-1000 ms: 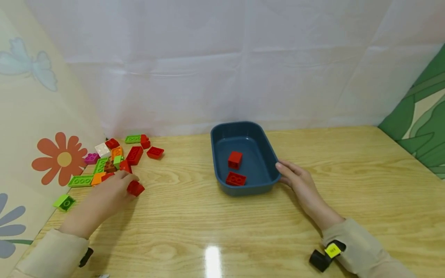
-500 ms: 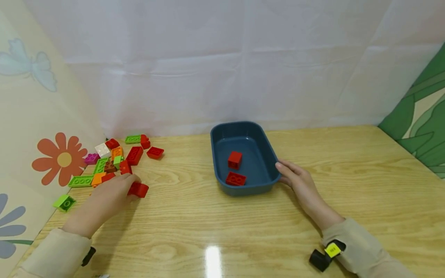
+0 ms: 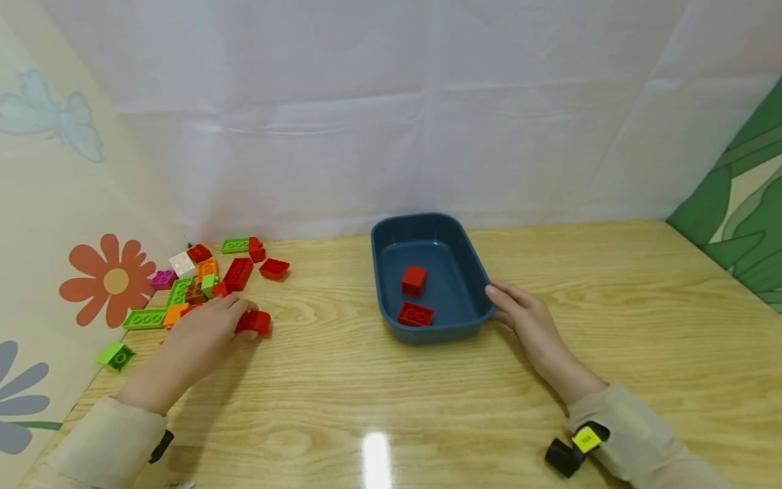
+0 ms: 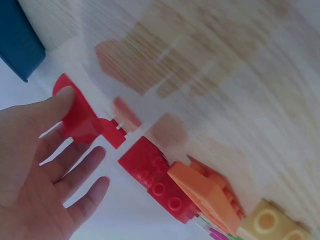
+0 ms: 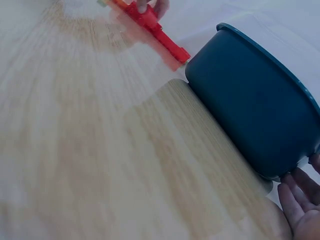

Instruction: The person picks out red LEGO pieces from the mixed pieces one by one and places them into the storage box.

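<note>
At the left of the head view, my left hand [image 3: 204, 334] holds a red toy brick [image 3: 259, 322] at the near edge of a pile. The left wrist view shows its thumb against this brick's curved face [image 4: 82, 117], the other fingers spread. My right hand [image 3: 530, 324] holds the near right corner of a dark blue bin [image 3: 436, 334], thumb at the rim. From the right wrist, its fingertips [image 5: 295, 181] touch the bin's lower outer corner. Inside the bin lie two red bricks, one [image 3: 414, 280] behind the other [image 3: 415, 314].
The pile includes green [image 3: 145, 319], orange [image 3: 208, 269], white [image 3: 182, 265], magenta [image 3: 163, 279] and red bricks. One light green brick [image 3: 116, 356] lies apart by the left wall panel. A white cloth [image 3: 305, 136] hangs behind the wooden table [image 3: 318, 394].
My left hand has shifted slightly right and away from me with the red brick, which has turned in its fingers. The right hand and the bin stay put.
</note>
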Available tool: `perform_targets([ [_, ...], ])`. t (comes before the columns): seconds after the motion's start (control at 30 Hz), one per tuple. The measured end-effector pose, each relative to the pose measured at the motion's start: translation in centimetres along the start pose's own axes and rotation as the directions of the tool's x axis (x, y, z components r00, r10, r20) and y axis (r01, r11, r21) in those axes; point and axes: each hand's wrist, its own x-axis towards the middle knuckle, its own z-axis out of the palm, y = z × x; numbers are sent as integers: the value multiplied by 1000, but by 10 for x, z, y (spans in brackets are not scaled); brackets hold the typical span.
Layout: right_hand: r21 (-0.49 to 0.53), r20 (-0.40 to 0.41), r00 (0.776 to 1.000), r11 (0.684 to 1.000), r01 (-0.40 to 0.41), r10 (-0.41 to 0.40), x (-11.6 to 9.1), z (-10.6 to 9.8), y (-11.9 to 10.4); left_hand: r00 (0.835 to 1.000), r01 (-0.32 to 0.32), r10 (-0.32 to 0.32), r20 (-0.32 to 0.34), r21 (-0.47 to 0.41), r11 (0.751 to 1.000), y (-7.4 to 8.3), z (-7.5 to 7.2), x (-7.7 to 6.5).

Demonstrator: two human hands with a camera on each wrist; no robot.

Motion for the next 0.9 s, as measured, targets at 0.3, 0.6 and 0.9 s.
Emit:
perform_targets([
  [0.3, 20, 4, 1000, 1000, 19, -19, 0, 0, 0, 980, -82, 84, -181, 19, 996, 14, 3, 12],
  [0.6, 27, 5, 1000, 999, 21, -21, 1, 0, 1, 961, -120, 123, -247, 27, 992, 34, 3, 31],
  [0.9, 49, -1, 1000, 999, 19, -19, 2, 1, 1, 956, -155, 155, -251, 18, 988, 63, 1, 48],
])
